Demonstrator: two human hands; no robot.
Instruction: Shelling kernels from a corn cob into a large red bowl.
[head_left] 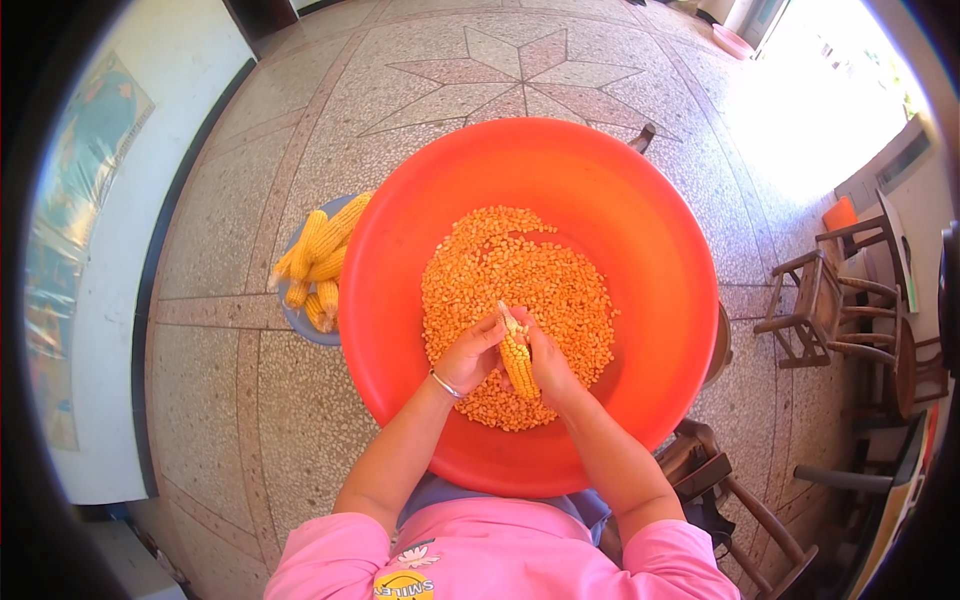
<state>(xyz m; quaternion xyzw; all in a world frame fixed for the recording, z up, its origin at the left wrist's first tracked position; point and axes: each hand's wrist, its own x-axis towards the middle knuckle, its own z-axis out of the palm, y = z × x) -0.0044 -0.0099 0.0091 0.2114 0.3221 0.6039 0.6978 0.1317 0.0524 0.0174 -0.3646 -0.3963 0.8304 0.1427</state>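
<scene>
Over a big red-orange basin [660, 300], both my hands hold one corn cob [517, 368]. It is tilted, its pale tip pointing away from me, and yellow kernels still line its near part. My left hand [472, 352], with a bangle at the wrist, closes round the cob's left side. My right hand [548, 358] grips it from the right, the thumb against the cob near its upper part. Loose corn kernels [520, 265] cover the basin's bottom under my hands. Some fingertips are hidden behind the cob.
Left of the basin, a blue-grey bowl [318, 331] holds several whole corn cobs [322, 245]. Wooden chairs [805, 300] stand at the right, and another wooden chair [740, 490] is close by my right elbow. A white wall [190, 60] runs along the left. A pink basin [733, 42] sits by the bright doorway.
</scene>
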